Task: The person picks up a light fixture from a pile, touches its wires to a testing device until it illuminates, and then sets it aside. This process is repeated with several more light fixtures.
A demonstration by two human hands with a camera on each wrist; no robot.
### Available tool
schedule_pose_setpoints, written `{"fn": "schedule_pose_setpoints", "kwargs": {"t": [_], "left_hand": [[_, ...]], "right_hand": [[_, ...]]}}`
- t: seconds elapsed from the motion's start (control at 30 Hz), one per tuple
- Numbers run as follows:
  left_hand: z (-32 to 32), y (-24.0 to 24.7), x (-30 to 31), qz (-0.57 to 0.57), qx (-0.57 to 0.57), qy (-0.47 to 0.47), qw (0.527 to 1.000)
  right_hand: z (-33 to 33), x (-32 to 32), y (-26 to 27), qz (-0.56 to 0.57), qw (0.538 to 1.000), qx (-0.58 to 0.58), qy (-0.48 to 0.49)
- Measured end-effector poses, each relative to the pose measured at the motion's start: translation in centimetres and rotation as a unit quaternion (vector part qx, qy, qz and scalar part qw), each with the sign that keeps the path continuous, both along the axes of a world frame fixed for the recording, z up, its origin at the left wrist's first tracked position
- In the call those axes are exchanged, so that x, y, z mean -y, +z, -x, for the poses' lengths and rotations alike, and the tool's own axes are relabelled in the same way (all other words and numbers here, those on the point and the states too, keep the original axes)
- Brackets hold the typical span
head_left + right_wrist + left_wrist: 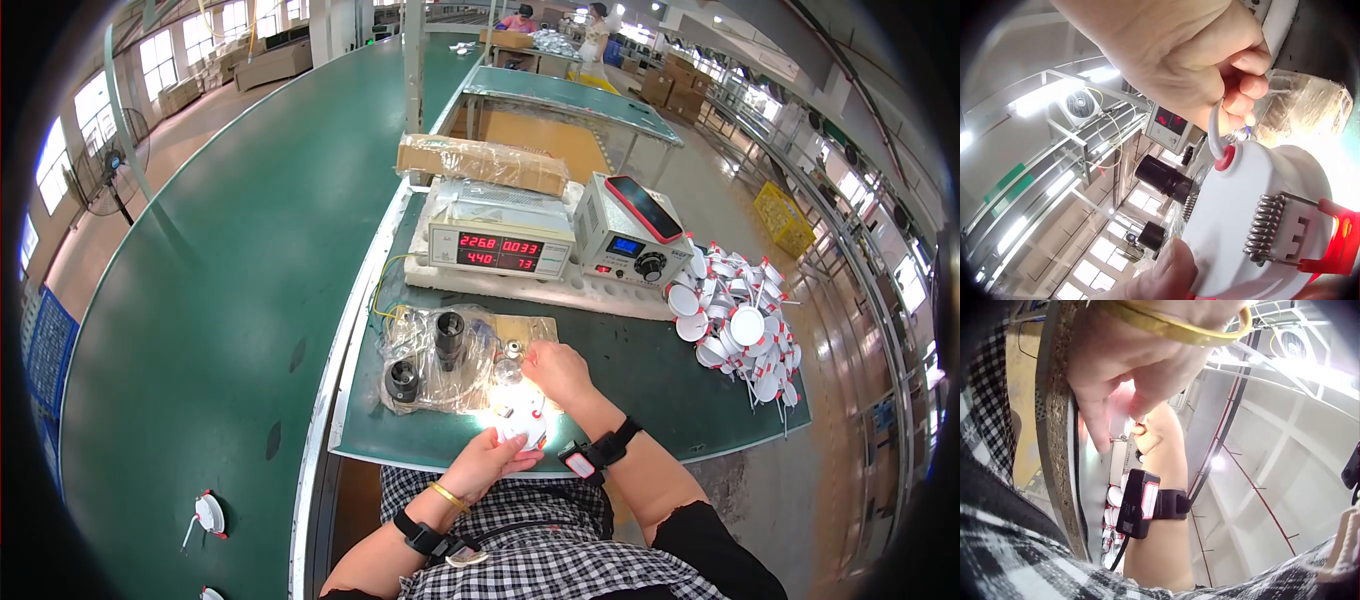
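A round white downlight point(525, 430), glowing brightly, is held low over the bench's front edge by my left hand point(488, 462). In the right wrist view the left thumb point(1172, 272) presses on the white housing point(1235, 212), which has a coiled spring point(1264, 228) and a red clip point(1341, 240). Above it, my right hand point(558, 370) pinches the short white cable point(1215, 131) with curled fingers, and a bit of blue wire shows at the fingertips. This hand is over the right edge of a plastic-wrapped board point(425, 345) bearing two black cylindrical sockets point(450, 335).
Behind the board stand a meter point(500, 245) with red digits and a grey box with a knob point(622, 240), a phone point(645, 208) on top. Many downlights point(745, 325) lie heaped at right. Another downlight point(208, 514) lies on the green surface at left.
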State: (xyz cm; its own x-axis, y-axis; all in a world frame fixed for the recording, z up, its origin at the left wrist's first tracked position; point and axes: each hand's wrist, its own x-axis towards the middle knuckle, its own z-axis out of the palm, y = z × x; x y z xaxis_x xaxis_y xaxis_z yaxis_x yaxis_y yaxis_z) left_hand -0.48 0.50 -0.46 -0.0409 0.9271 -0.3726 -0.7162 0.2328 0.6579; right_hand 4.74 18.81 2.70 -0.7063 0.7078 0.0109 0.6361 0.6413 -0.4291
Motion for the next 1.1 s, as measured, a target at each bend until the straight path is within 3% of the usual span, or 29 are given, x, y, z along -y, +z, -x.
{"fn": "schedule_pose_setpoints", "kwargs": {"t": [0.63, 1.1], "left_hand": [[-0.1, -0.3, 0.0, -0.005, 0.004, 0.005, 1.0], [0.5, 0.0, -0.2, -0.014, 0.08, 0.016, 0.997]], "right_hand": [[0.0, 0.0, 0.2, -0.014, 1.0, 0.015, 0.011], [0.0, -0.1, 0.0, -0.006, 1.0, -0.008, 0.012]]}}
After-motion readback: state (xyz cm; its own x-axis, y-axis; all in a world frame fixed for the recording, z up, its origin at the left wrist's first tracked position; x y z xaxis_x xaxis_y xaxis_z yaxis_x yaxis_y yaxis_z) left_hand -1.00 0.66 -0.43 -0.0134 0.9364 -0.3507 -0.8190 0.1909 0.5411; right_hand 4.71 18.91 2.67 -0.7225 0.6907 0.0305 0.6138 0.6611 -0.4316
